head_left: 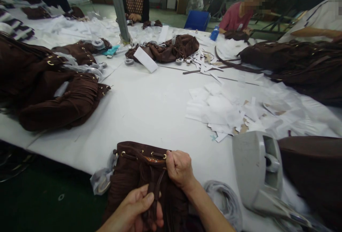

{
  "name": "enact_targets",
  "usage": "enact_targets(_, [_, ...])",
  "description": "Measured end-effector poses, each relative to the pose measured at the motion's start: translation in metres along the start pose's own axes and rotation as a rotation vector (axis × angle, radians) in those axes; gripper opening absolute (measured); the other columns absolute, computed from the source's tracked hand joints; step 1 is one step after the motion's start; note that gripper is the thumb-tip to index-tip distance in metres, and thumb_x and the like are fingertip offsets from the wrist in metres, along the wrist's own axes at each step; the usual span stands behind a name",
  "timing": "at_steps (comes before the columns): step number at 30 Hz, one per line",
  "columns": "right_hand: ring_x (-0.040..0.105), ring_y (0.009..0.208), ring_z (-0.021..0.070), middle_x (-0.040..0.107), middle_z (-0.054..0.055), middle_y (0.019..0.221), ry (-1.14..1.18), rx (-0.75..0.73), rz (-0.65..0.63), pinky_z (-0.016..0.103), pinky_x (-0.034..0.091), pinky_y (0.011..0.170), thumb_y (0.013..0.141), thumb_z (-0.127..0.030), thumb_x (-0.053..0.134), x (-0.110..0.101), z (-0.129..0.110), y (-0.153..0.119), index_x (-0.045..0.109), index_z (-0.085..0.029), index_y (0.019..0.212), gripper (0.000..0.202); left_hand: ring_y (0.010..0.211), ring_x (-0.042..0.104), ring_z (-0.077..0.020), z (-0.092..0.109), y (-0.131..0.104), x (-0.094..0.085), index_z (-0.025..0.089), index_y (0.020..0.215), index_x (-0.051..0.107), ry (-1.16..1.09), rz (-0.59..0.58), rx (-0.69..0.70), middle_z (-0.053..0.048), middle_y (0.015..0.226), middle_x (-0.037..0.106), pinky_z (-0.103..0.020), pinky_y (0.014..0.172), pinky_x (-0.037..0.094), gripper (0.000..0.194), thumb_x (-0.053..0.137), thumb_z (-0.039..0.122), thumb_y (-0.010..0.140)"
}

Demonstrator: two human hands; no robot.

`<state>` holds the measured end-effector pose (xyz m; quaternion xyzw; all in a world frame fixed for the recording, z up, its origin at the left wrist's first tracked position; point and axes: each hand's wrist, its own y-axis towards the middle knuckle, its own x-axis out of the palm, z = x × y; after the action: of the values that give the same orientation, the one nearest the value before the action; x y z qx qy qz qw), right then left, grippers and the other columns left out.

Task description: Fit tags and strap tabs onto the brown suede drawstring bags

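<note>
A dark brown drawstring bag lies at the table's near edge, its mouth partly gathered and a patterned lining showing inside. Gold eyelets run along its rim, with a cord threaded through them. My right hand is closed on the rim at the bag's upper right corner. Below the mouth, my left hand pinches the drawstring between thumb and fingers. A plastic-wrapped piece hangs off the bag's left side.
Brown bags are piled on the left and right. A grey tape dispenser and a plastic-wrapped coil stand to my right. Paper scraps litter the white table. Several people work around it; a metal post rises behind.
</note>
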<state>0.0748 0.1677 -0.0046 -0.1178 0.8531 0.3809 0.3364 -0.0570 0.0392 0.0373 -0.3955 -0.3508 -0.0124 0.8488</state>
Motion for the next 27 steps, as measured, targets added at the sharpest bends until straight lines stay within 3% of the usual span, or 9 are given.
enact_targets(3, [0.031,0.041,0.0085,0.037,-0.005,0.045,-0.001,0.006,-0.004,0.027,0.022,0.048,0.09,-0.012,0.038,0.0,0.0,0.001,0.038,-0.02,0.052,0.039,0.059,0.062,-0.0127,0.003,-0.006,0.004,0.013,0.087,0.06,-0.057,0.044,-0.044,-0.003,0.066,0.065,-0.022,0.056,0.043,0.031,0.073,0.036,0.072])
enact_targets(7, [0.032,0.042,0.0092,0.038,-0.004,0.045,-0.005,-0.021,0.001,0.028,0.022,0.048,0.09,-0.012,0.039,0.0,-0.001,0.001,0.039,-0.02,0.052,0.039,0.048,0.056,-0.0103,-0.003,-0.006,0.0,0.013,0.079,0.057,0.0,0.074,-0.052,0.0,0.056,0.061,-0.02,0.049,0.039,0.038,0.071,0.048,0.071])
enact_targets(12, [0.034,0.043,0.0103,0.042,-0.003,0.046,-0.038,-0.069,0.0,0.029,0.024,0.05,0.09,-0.012,0.039,0.001,-0.001,-0.001,0.041,-0.02,0.053,0.037,0.041,0.049,-0.0109,-0.024,0.003,-0.015,0.018,0.078,0.049,0.268,0.037,-0.004,0.001,0.047,0.059,-0.021,0.043,0.032,0.056,0.06,0.071,0.064])
enact_targets(18, [0.035,0.044,0.0103,0.043,-0.003,0.047,-0.071,-0.101,-0.009,0.029,0.023,0.051,0.092,-0.014,0.037,0.001,-0.002,-0.003,0.043,-0.019,0.054,0.038,0.05,0.053,-0.0129,-0.025,-0.007,-0.021,0.017,0.085,0.051,0.561,0.079,0.136,-0.002,0.055,0.063,-0.024,0.05,0.037,0.051,0.047,0.067,0.077])
enact_targets(23, [0.035,0.044,0.0108,0.043,-0.002,0.046,-0.069,-0.074,-0.018,0.029,0.023,0.051,0.092,-0.013,0.036,0.003,0.001,-0.003,0.043,-0.02,0.054,0.04,0.054,0.056,-0.0131,-0.013,-0.007,-0.012,0.016,0.083,0.048,0.449,0.059,0.119,-0.004,0.062,0.063,-0.021,0.046,0.034,0.055,0.05,0.07,0.073])
enact_targets(27, [0.036,0.044,0.0112,0.044,-0.002,0.047,-0.066,-0.046,-0.041,0.029,0.024,0.051,0.093,-0.014,0.034,-0.005,-0.003,0.003,0.045,-0.02,0.054,0.041,0.051,0.056,-0.0115,-0.016,0.002,-0.009,0.017,0.085,0.047,0.461,0.117,0.112,-0.002,0.066,0.06,-0.019,0.042,0.032,0.058,0.053,0.072,0.068])
